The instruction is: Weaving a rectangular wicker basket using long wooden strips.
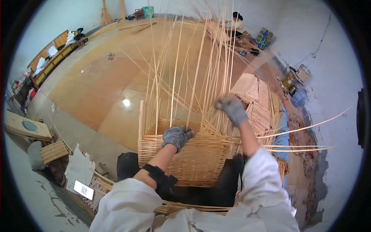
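Note:
A woven cane basket (183, 162) sits between my dark-clad legs, with long pale rods (177, 65) standing up from its rim. My left hand (177, 137), in a mottled grey glove, is closed on the basket's front rim beside an upright rod. My right hand (231, 108), also gloved, is raised above the right side of the basket among the rods, fingers curled; what it holds, if anything, I cannot make out. Several loose weaving strands (301, 127) stick out to the right from the rim.
A person (235, 27) works among cane at the back. Woven panels (249, 87) and bundles lie right, near a water bottle (298, 98) by the wall. A wooden bench (54, 62) stands back left. A phone (84, 189) rests on scraps (79, 170) at lower left.

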{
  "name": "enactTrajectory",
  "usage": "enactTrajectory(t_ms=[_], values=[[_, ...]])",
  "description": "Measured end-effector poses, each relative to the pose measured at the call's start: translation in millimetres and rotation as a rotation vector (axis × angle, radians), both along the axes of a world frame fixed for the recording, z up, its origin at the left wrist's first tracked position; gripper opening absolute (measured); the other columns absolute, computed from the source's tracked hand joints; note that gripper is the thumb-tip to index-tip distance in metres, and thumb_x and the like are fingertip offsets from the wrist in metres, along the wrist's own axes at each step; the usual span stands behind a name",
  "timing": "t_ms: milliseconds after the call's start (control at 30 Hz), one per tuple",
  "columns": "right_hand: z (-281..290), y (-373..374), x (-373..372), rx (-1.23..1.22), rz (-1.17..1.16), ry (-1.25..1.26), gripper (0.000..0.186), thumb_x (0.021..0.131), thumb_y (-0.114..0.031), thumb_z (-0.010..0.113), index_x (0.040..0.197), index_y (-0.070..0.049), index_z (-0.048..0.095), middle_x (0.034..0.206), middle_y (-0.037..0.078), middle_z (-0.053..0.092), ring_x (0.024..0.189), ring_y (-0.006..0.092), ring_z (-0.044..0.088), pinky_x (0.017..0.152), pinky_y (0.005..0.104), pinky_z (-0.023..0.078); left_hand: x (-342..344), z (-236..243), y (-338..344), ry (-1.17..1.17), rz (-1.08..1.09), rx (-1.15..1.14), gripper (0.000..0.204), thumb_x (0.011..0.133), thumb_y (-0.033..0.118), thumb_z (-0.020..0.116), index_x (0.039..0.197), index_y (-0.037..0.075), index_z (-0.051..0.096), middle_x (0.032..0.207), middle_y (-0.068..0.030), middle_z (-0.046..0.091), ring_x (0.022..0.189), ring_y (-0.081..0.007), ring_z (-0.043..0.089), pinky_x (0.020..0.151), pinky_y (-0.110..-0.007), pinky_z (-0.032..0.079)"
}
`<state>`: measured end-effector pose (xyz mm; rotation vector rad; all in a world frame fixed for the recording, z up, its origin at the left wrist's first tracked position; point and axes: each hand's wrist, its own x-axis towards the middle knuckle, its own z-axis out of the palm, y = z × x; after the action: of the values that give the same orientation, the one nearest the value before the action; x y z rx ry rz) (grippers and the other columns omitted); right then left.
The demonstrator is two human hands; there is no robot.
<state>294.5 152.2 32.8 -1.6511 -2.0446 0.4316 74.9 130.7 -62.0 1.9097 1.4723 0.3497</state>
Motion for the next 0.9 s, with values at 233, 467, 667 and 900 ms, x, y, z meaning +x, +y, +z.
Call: enactTrajectory(t_ms=[233, 467, 667, 900], values=[[-71.6, 126.9, -53.1, 0.339, -0.377, -0.439, 0.071, 0.072, -0.013, 0.061, 0.133, -0.014, 0.025, 0.089, 0.018, 0.058, 0.086, 0.0298, 0.057, 0.079, 0.0334, 0.046, 10.3, 7.9, 0.0, 0.258, 0.182, 0.064, 0.046, 0.08, 0.05, 0.044, 0.095, 0.01, 0.062, 0.092, -0.013, 0.062, 0.09, -0.0298, 0.058, 0.079, -0.039, 0.043], [-15.1, 32.4, -8.2, 0.248, -0.068, 1.07, 0.022, 0.089, -0.017, 0.043, 0.108, -0.007, 0.044, 0.058, 0.0, 0.041, 0.049, 0.0102, 0.043, 0.043, 0.0246, 0.041, 1.7, 11.2, 19.6, 0.172, 0.052, -0.192, 0.047, 0.076, 0.05, 0.052, 0.102, 0.011, 0.062, 0.102, -0.0119, 0.06, 0.095, -0.0278, 0.057, 0.082, -0.037, 0.043], [-77.6, -91.4, 3.2, 0.423, -0.374, 1.207, 0.026, 0.093, -0.032, 0.035, 0.082, -0.01, 0.041, 0.057, 0.0, 0.036, 0.048, 0.0114, 0.036, 0.044, 0.026, 0.036, 4.9, 18.4, 4.8, 0.161, 0.014, -0.065, 0.061, 0.068, 0.06, 0.057, 0.098, 0.007, 0.063, 0.093, -0.0123, 0.063, 0.093, -0.0244, 0.057, 0.085, -0.034, 0.041], [-60.8, -119.6, -12.1, 0.521, -0.256, 1.36, 0.017, 0.09, -0.025, 0.045, 0.091, -0.008, 0.044, 0.058, 0.002, 0.041, 0.049, 0.0122, 0.042, 0.051, 0.0278, 0.043, 19.7, 24.2, -3.5, 0.333, 0.076, -0.15, 0.066, 0.065, 0.071, 0.048, 0.103, 0.019, 0.062, 0.107, -0.0106, 0.059, 0.103, -0.0258, 0.052, 0.092, -0.04, 0.03]])
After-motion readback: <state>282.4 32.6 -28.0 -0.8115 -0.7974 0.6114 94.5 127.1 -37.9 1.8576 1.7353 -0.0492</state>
